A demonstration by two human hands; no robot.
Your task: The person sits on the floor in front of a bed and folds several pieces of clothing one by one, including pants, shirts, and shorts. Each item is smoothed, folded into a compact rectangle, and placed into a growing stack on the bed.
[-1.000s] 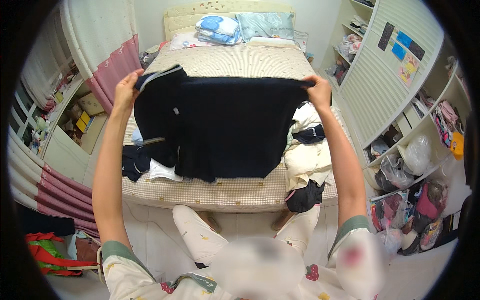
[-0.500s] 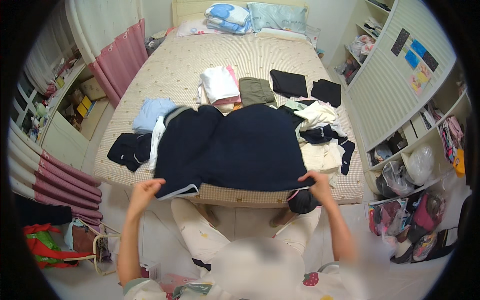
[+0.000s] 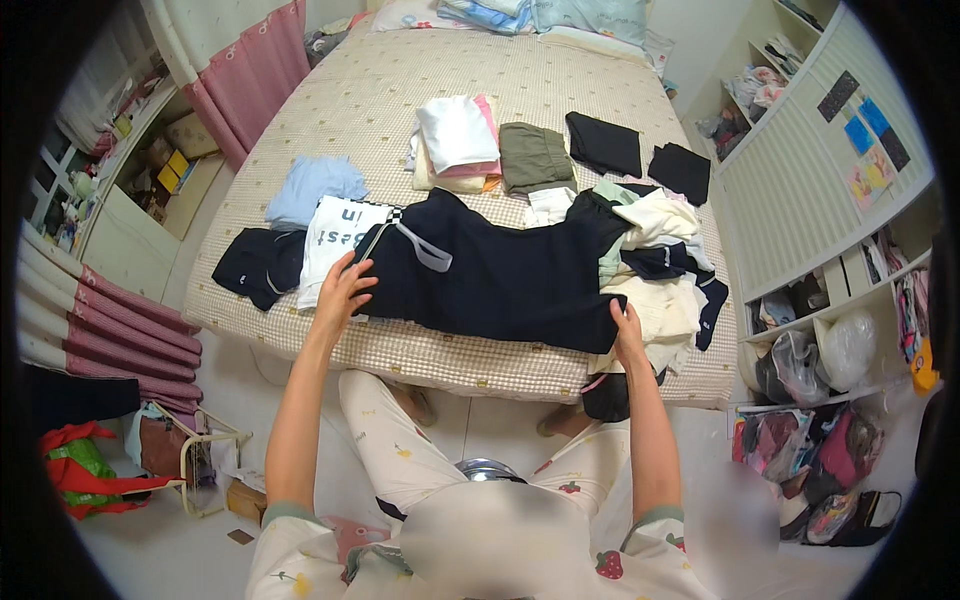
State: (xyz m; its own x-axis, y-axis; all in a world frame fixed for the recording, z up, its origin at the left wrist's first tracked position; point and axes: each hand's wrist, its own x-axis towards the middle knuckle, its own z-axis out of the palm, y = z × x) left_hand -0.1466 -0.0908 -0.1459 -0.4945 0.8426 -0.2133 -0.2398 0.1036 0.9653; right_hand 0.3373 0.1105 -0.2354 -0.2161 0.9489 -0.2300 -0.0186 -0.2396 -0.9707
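"Navy garment, centre of the frame: what are the hands doing?"

"The right hand is pinching its lower right corner; the left hand is holding its fingers wide at the left edge."

"And beyond?"

"A white shirt is lying left, cream clothes right, the bed supporting everything."
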